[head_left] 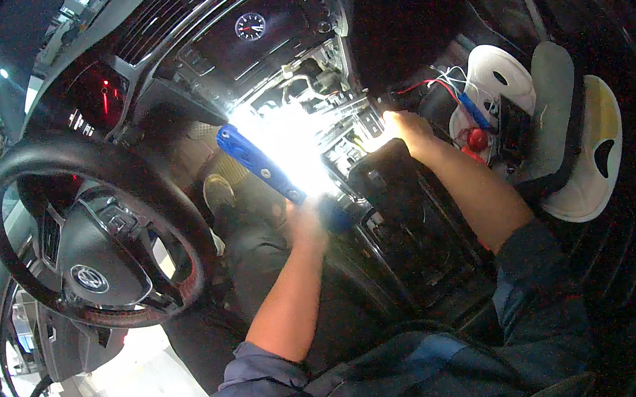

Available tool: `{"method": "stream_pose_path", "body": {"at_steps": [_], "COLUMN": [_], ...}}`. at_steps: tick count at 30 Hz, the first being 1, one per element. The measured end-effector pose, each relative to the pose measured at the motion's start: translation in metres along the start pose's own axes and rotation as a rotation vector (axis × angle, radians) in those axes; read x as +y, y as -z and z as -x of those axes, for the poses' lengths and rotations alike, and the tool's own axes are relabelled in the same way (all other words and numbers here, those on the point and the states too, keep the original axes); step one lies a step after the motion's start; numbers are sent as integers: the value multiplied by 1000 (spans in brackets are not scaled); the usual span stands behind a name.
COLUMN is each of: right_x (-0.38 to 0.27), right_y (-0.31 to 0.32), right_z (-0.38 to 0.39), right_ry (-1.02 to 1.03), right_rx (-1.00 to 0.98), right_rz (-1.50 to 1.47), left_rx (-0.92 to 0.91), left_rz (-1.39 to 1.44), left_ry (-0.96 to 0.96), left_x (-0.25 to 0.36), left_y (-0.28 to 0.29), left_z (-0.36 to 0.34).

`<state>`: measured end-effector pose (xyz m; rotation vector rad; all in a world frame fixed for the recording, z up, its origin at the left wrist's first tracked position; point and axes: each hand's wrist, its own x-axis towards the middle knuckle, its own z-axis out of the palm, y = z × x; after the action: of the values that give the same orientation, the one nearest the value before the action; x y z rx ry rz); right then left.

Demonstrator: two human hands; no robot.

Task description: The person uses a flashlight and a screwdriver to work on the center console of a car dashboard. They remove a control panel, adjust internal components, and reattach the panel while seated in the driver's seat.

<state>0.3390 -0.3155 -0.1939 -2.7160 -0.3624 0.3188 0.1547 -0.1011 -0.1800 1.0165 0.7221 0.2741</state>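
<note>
My left hand (303, 222) is closed round the lower end of a blue work light (258, 163), lit and tilted over the centre console. Its glare washes out much of what lies beside it. My right hand (407, 133) is at the right edge of the opened console (342, 130), fingers bent in against the parts there. What those fingers grip is too small and overlit to make out. Beyond the lamp, bare brackets and wiring (313, 79) show in the uncovered opening below the dashboard screen (255, 42).
A black steering wheel (3, 189) stands at the left. To the right lie white oval pieces with holes (501, 63), a grey padded piece (553, 112), a blue-handled thing (473, 111), a red round thing (476, 138) and loose red and white wires (445, 80).
</note>
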Motion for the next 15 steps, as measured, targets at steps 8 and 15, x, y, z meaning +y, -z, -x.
{"method": "stream_pose_path", "body": {"at_steps": [8,15], "right_x": [-34,-48], "right_y": [47,71], "right_z": [13,-4], "right_ry": [-77,477], "right_rx": [-136,325], "right_rz": [84,-110], "left_rx": [59,-63], "left_rz": [-222,-692], "left_ry": [21,-207], "left_x": [12,79], "left_y": [1,19], "left_z": [11,55]}}
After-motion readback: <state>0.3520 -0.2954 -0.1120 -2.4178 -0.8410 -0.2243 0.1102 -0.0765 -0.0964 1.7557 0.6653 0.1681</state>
